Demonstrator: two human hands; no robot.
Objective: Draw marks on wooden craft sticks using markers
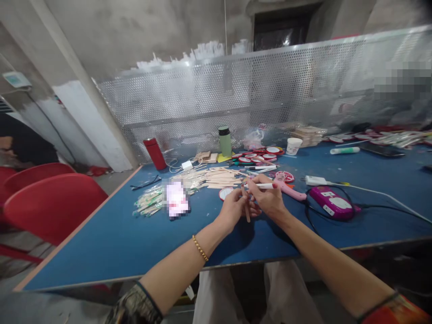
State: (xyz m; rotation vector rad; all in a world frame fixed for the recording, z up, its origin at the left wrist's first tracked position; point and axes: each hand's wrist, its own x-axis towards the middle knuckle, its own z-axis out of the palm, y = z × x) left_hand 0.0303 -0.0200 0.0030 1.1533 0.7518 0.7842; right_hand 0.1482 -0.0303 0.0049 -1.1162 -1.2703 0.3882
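Note:
Between the fingers of my left hand [232, 208] is a flat wooden stick [247, 212], its lower end pointing toward me. My right hand [272, 201] grips a white marker [265, 186] with a dark red end, held nearly level, its other end close to the top of the stick. Both hands are close together above the table, near its front edge. Just beyond them lies a spread of loose wooden sticks [222, 177]. A round white piece with a red rim [225, 193] is partly behind my left hand.
On the blue table [111, 252] lie a lit phone [177, 199], bundled sticks [148, 202], a pink glue gun [293, 192] and a purple device [332, 202] with cables. A red bottle [155, 154], green bottle [225, 141] and paper cup [294, 146] stand farther back.

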